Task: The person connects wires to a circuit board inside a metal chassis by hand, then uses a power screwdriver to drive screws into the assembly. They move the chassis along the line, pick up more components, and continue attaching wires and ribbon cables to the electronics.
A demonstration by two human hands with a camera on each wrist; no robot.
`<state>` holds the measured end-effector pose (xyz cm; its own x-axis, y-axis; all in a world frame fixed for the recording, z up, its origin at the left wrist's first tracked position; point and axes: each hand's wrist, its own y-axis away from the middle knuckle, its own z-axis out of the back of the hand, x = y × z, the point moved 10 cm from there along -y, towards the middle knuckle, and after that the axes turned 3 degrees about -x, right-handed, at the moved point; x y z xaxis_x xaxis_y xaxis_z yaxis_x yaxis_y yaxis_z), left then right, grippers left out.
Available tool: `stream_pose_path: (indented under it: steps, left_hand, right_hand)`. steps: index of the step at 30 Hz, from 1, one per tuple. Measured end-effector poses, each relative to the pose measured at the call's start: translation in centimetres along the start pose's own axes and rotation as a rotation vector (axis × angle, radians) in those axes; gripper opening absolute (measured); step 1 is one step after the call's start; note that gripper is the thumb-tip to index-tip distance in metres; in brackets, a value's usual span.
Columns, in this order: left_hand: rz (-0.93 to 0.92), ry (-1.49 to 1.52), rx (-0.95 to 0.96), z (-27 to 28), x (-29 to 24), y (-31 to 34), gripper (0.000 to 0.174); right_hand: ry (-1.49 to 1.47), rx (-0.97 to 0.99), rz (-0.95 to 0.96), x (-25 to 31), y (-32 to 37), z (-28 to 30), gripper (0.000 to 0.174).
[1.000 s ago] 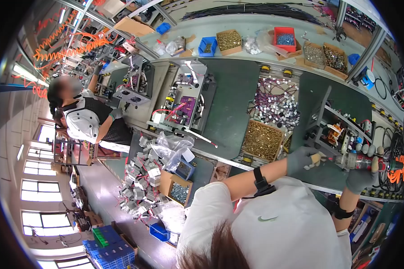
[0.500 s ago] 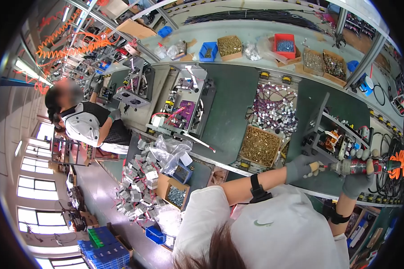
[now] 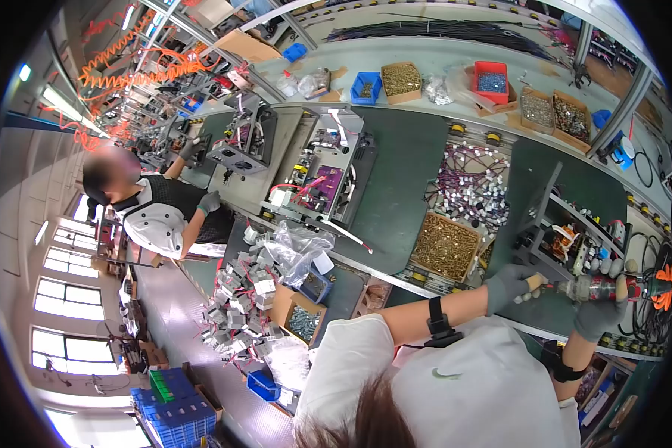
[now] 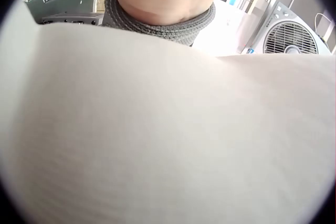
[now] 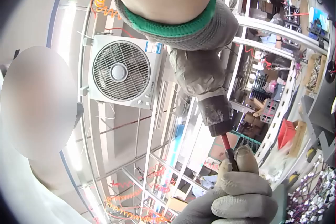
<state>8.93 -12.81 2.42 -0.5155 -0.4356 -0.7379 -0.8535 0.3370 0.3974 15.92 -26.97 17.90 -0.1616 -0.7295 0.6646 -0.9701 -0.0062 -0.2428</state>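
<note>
My gloved right hand (image 3: 601, 317) grips a power screwdriver (image 3: 591, 288), its body lying across the front of the bench. At its nose my gloved left hand (image 3: 509, 290) pinches the bit; the right wrist view shows the bit (image 5: 227, 142) with a red section between the screwdriver's nose and the fingertips (image 5: 244, 158). Behind the tool stands an open metal chassis (image 3: 567, 235) with wiring and electronic parts. White cloth (image 4: 168, 129) fills most of the left wrist view and hides the left fingers there.
A box of brass-coloured fasteners (image 3: 446, 246) and a pile of wire connectors (image 3: 467, 183) lie left of the chassis. Another chassis (image 3: 321, 175) stands farther left. An orange coiled hose (image 3: 668, 287) hangs behind the screwdriver. Another person (image 3: 164, 216) works at the far left.
My right hand keeps its grip on the screwdriver and my left hand keeps pinching the bit. The head view has shifted slightly. The other person's arms have moved a little.
</note>
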Motion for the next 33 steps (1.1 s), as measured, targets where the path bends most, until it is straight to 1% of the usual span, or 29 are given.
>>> stream_pose_path:
  steps: [1, 2, 3, 5, 6, 7, 9, 10, 11, 13, 14, 17, 19, 20, 21, 22, 23, 24, 25, 26, 27, 28, 29, 30, 31, 33]
  left_hand:
    - [-0.066, -0.077, -0.037, 0.1, -0.9, 0.1, 0.027]
    - [-0.133, -0.156, -0.075, 0.1, -1.9, 0.2, 0.027]
    - [-0.137, -0.165, -0.086, 0.0, -2.0, 0.1, 0.027]
    - [-0.136, -0.127, -0.076, -0.2, -2.3, 0.1, 0.027]
    - [-0.058, -0.094, -0.07, -0.5, -2.3, 0.2, 0.026]
    - [-0.062, -0.102, -0.087, -0.5, -2.6, 0.1, 0.026]
    - [0.011, 0.01, -0.041, -1.3, -1.9, -0.4, 0.024]
    - [-0.049, -0.062, -0.047, -1.5, -2.6, -0.7, 0.023]
    - [-0.048, -0.064, -0.055, -1.6, -2.3, -1.2, 0.023]
    - [-0.316, -0.232, -0.037, -2.6, -4.6, -1.5, 0.022]
    - [-0.313, -0.233, -0.041, -2.6, -4.4, -1.8, 0.022]
    - [-0.289, -0.265, 0.016, -3.9, -5.7, -1.7, 0.022]
    - [-0.113, -0.257, -0.037, -4.2, -5.1, -1.9, 0.023]
    - [-0.105, -0.088, 0.024, -4.7, -5.1, -1.8, 0.026]
    - [-0.024, 0.069, 0.053, -5.1, -3.8, -2.6, 0.027]
    - [0.068, 0.182, 0.158, -6.0, -3.1, -2.9, 0.029]
    - [0.102, 0.329, 0.205, -6.4, -1.8, -3.6, 0.042]
    - [0.151, 0.353, 0.242, -6.3, -0.8, -4.0, 0.048]
    - [0.169, 0.152, 0.102, -5.7, -0.3, -4.1, 0.057]
    - [0.391, 0.465, 0.264, -7.4, -0.3, -3.2, 0.067]
    - [0.468, 0.455, 0.218, -6.6, 0.9, -3.3, 0.07]
    - [0.424, 0.316, 0.225, -5.5, 1.4, -4.0, 0.068]
    - [0.401, 0.184, 0.13, -4.0, 1.6, -4.3, 0.063]
    - [0.386, 0.108, 0.062, -1.9, 2.1, -4.9, 0.052]
    - [0.402, 0.112, 0.081, -2.4, 2.0, -5.4, 0.052]
    - [-0.099, -0.746, -0.151, -1.0, -3.6, -6.6, 0.036]
  right_hand:
    - [-0.012, 0.006, 0.007, 0.1, 0.0, 0.3, 0.03]
    - [-0.055, 0.104, 0.004, 0.2, -0.1, -0.4, 0.029]
    - [-0.069, 0.108, 0.003, 0.4, -0.1, -0.2, 0.029]
    - [-0.015, -0.081, 0.023, 0.5, -0.1, 2.3, 0.032]
    - [-0.043, -0.079, 0.015, 0.5, -0.2, 3.2, 0.032]
    - [-0.056, -0.021, 0.022, 0.7, -0.3, 3.2, 0.032]
    - [-0.055, -0.059, 0.046, 1.1, -0.3, 4.0, 0.033]
    - [-0.072, -0.035, 0.046, 1.4, -0.5, 4.5, 0.032]
    - [-0.079, -0.036, 0.042, 1.6, -0.5, 4.6, 0.032]
    - [-0.091, -0.134, 0.041, 2.0, -0.5, 5.9, 0.032]
    - [-0.126, -0.042, 0.042, 2.3, -0.8, 5.6, 0.03]
    - [-0.1, -0.034, 0.053, 3.0, -1.2, 6.6, 0.026]
    - [-0.184, 0.091, 0.046, 3.5, -1.5, 4.7, 0.023]
    - [-0.178, 0.01, 0.051, 3.6, -1.4, 5.3, 0.021]
    - [-0.148, -0.089, 0.07, 3.7, -1.2, 6.1, 0.019]
    - [0.056, -0.638, 0.141, 4.5, 1.0, 9.5, 0.016]
    - [0.234, -0.719, 0.28, 6.2, 1.8, 9.9, 0.017]
    - [-0.148, -0.239, 0.159, 4.7, -1.2, 4.6, 0.021]
    - [-0.001, -0.375, 0.195, 5.6, -0.8, 6.2, 0.024]
    - [-0.087, -0.335, 0.156, 5.6, -1.0, 6.3, 0.025]
    - [-0.128, -0.287, 0.152, 6.1, -1.3, 6.9, 0.024]
    - [-0.104, -0.294, 0.173, 7.1, -1.4, 6.5, 0.022]
    - [-0.141, -0.259, 0.182, 7.7, -1.6, 6.7, 0.022]
    - [-0.14, -0.248, 0.208, 8.5, -1.8, 7.3, 0.022]
    - [-0.147, -0.236, 0.228, 9.2, -2.0, 7.8, 0.022]
    - [-0.089, -0.321, 0.259, 10.2, -1.9, 9.8, 0.02]
